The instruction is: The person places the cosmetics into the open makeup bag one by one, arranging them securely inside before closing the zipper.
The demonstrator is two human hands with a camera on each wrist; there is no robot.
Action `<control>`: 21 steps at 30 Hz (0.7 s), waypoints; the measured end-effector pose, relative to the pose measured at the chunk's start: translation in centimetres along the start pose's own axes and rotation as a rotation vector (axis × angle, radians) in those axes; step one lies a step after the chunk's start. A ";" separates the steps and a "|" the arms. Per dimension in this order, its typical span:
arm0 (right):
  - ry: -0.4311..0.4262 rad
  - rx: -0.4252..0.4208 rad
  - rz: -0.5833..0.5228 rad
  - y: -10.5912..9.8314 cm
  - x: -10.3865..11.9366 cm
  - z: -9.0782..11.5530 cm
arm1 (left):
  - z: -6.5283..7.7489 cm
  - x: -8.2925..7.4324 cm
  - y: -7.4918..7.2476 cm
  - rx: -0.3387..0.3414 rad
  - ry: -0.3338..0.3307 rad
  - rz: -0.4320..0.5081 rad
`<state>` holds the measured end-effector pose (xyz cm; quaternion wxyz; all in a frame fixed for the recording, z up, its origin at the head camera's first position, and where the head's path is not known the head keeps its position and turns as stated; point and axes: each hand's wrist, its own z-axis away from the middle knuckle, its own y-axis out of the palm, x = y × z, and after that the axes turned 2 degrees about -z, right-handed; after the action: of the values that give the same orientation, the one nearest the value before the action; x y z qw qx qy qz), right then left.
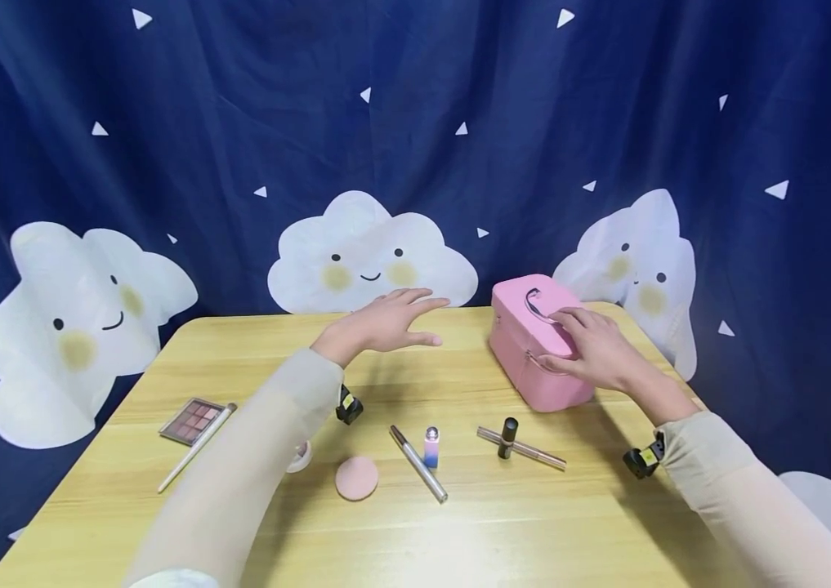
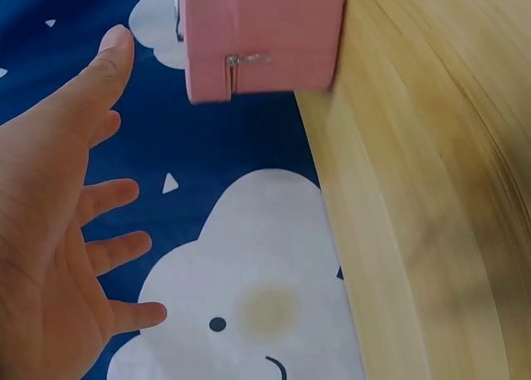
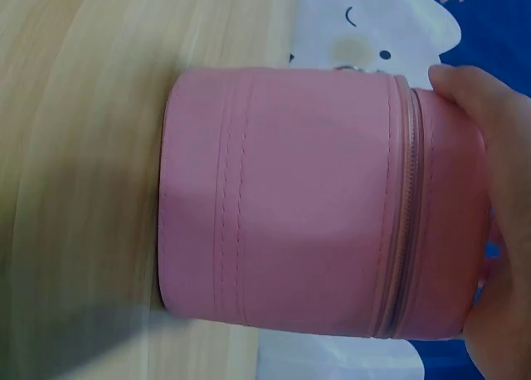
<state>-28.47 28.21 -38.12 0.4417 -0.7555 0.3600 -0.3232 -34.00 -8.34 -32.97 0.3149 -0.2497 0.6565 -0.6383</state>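
A pink zippered makeup case (image 1: 543,371) with a handle on its lid stands at the back right of the table. My right hand (image 1: 595,347) is on it, holding the lid: the fingers lie on top near the handle and the thumb is at the side by the zipper. In the right wrist view the thumb touches the lid of the case (image 3: 315,197); the other fingers are mostly hidden. My left hand (image 1: 389,318) is held above the back middle of the table, fingers spread and holding nothing. The left wrist view shows its palm and the case (image 2: 261,31) beyond.
An eyeshadow palette (image 1: 190,420) and a brush (image 1: 198,447) lie at left. Near the middle are a pink round puff (image 1: 357,478), a silver pencil (image 1: 418,464), a pink-blue tube (image 1: 431,447), a black tube (image 1: 508,437) and a slim rose-gold tube (image 1: 540,456). My left sleeve partly covers a white round item (image 1: 300,459).
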 end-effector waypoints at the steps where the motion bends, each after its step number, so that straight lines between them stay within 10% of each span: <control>1: -0.011 0.004 -0.009 0.0 0.1 -0.1 | -0.3 -0.2 0.0 -0.002 0.008 -0.002; 21: -0.195 0.050 -0.115 0.3 1.1 -1.0 | -5.1 -2.7 1.5 -0.032 0.103 -0.005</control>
<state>-28.77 26.75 -37.81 0.4739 -0.7917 0.2631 -0.2818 -35.75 -2.80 -34.26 0.2754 -0.2231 0.6813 -0.6405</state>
